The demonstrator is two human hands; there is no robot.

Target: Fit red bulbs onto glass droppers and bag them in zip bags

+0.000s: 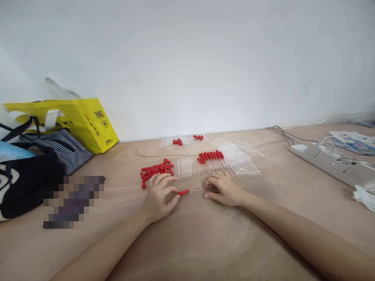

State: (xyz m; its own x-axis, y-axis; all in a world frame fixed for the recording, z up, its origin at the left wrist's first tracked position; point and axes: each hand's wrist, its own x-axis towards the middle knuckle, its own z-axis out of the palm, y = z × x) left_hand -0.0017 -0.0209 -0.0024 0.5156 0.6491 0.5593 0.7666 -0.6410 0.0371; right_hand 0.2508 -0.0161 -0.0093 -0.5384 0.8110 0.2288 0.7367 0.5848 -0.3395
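Note:
My left hand [162, 197] pinches the end of a red rubber bulb [183, 192] between thumb and finger. A thin clear tube [197, 191] runs from the bulb toward my right hand [222, 189], whose thumb and fingers close round its other end. Beside my left hand lies a pile of loose red bulbs [155, 170]. Behind the held tube, a row of clear tubes [186, 168] lies side by side. Several tubes with red bulbs on them [215, 160] lie in a slanted row behind my right hand.
Clear plastic bags [246, 166] lie behind the right row, and more red bulbs [177, 142] near the wall. A yellow bag [88, 123], dark bags and a blurred dark object [76, 201] are at left. A power strip [322, 162] with cables is at right.

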